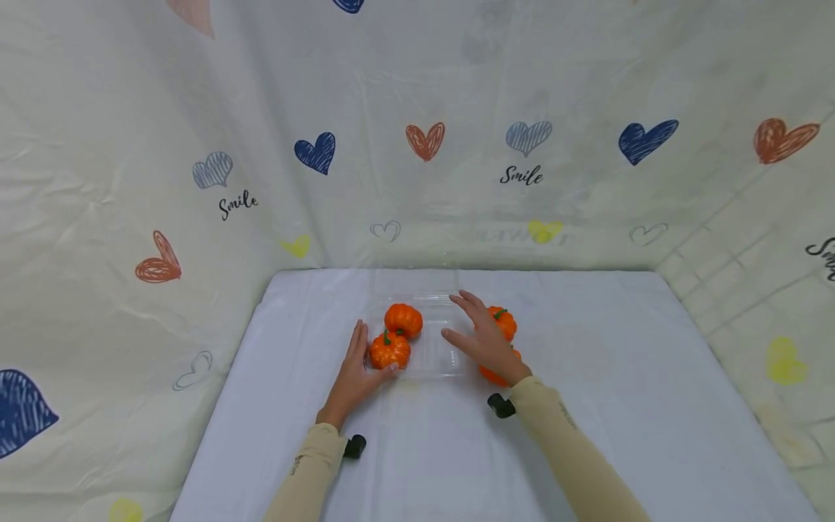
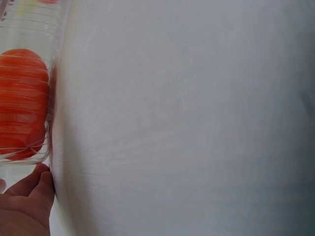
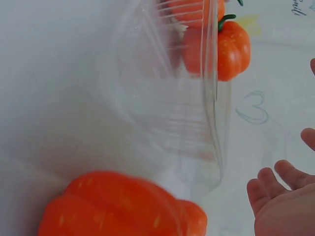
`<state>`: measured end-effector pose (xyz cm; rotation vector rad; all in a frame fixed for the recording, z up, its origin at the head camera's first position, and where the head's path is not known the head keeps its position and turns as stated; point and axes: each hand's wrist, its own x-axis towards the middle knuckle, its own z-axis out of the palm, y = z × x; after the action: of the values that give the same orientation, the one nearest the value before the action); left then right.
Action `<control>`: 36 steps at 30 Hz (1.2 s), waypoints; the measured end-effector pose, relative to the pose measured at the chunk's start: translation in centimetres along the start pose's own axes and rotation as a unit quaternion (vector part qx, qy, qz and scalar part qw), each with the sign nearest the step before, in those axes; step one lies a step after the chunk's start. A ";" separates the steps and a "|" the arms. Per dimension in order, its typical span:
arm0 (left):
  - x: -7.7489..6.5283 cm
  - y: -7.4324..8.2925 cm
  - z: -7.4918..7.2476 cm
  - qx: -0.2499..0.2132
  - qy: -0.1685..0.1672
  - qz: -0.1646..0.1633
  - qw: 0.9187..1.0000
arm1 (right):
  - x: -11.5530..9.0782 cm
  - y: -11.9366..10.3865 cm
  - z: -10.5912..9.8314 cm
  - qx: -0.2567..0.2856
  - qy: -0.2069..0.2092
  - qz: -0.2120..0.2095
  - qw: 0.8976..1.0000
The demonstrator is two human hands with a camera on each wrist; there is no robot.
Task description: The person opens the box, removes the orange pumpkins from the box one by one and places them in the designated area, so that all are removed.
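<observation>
A clear plastic box point(image 1: 433, 351) rests on the table with its see-through lid point(image 1: 412, 281) folded back. Inside, on the left, are two small orange pumpkins with green stems, a rear pumpkin point(image 1: 403, 319) and a front pumpkin point(image 1: 388, 351). My left hand point(image 1: 354, 383) touches the box's front left corner, fingers straight along the side and thumb at the front. Over the box's right side, my right hand point(image 1: 484, 339) is held with fingers spread, holding nothing. Right of the box lie a far pumpkin point(image 1: 506, 322) and a near pumpkin point(image 1: 493, 376), both partly hidden by that hand.
A white cloth covers the table point(image 1: 626, 377). Behind it and at the sides hangs a pale curtain point(image 1: 457, 80) printed with hearts and the word Smile. Each wrist carries a small dark camera.
</observation>
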<state>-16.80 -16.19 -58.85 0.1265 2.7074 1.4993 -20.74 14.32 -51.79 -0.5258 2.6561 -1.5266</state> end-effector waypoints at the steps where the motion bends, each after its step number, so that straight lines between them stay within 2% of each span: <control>1: 0.0 0.0 0.0 0.000 0.001 -0.001 1.000 | 0.2 -0.1 0.2 -0.001 -0.003 -0.002 1.000; 10: -0.1 0.1 0.0 -0.004 -0.002 0.001 1.000 | 2.3 -1.4 2.1 -0.019 -0.039 -0.008 0.999; 26: 0.1 -0.4 0.1 0.006 0.002 0.000 1.000 | 5.1 -2.4 4.0 -0.041 -0.088 -0.025 0.995; 36: 0.2 -0.1 -0.1 -0.002 0.000 0.004 1.000 | 6.8 -3.0 5.4 -0.077 -0.110 -0.017 0.991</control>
<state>-17.04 -16.28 -58.85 0.1371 2.7065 1.5068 -25.25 6.33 -51.14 -0.7071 2.6176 -1.1962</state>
